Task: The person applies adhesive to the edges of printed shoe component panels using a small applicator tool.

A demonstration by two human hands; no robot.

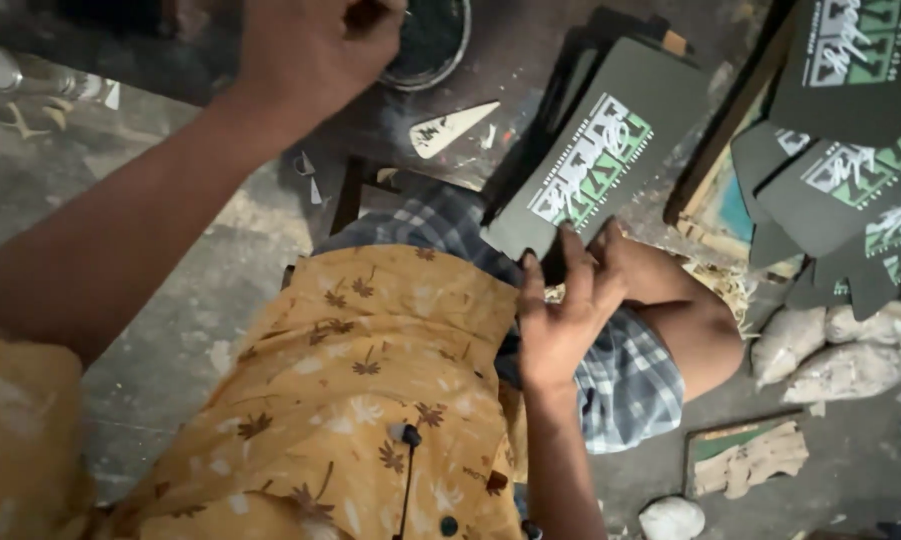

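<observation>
Right hand (562, 318): fingers spread wide and loose, tips resting on the near bottom edge of a dark printed sleeve (602, 158), steadying it I'd guess, not gripping it.
Left hand (310, 45): up at 11 o'clock, curled into a fist beside a round dark ink tin (432, 38); can't tell if anything's inside the fist.
Printed sleeve: flat dark piece with white and green print, leaning toward 1 o'clock on the top of a same-size stack, probably kept there for easy reach.
More printed pieces (850, 130): fanned pile at 2 o'clock, print face-up, looks like they're spread to dry.
Floor (170, 340): rough grey concrete, paint-spattered, with lumpy white rags (830, 350) at 4 o'clock.
Room: dim, cluttered workshop corner.
</observation>
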